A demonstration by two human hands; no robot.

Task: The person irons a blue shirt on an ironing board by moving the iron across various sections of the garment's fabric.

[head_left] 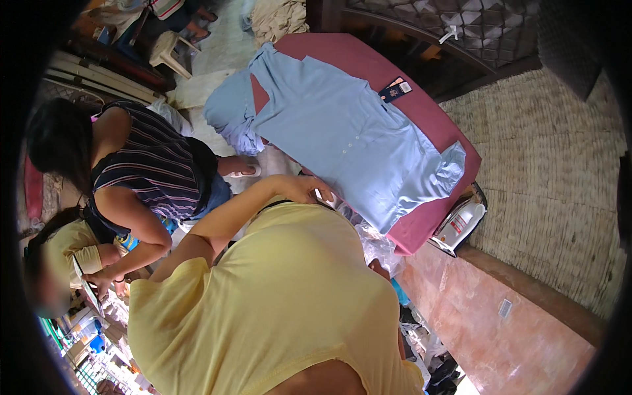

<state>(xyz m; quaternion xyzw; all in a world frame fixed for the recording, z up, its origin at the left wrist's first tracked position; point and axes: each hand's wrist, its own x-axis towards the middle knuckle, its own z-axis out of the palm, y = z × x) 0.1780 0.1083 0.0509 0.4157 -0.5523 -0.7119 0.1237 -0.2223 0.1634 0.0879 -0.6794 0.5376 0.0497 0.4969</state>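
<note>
Fingers of the left hand (304,188) bend near the blue shirt (342,131); whether they pinch anything, I cannot tell. The shirt lies spread on the red board (337,51), broad enough, it seems, to keep it flat; the right hand is not visible.

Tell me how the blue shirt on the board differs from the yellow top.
The blue shirt lies spread out on the maroon board; the yellow top is being worn. The blue shirt shows small buttons, while none show on the yellow top. Both are fabric garments with some creases.
</note>
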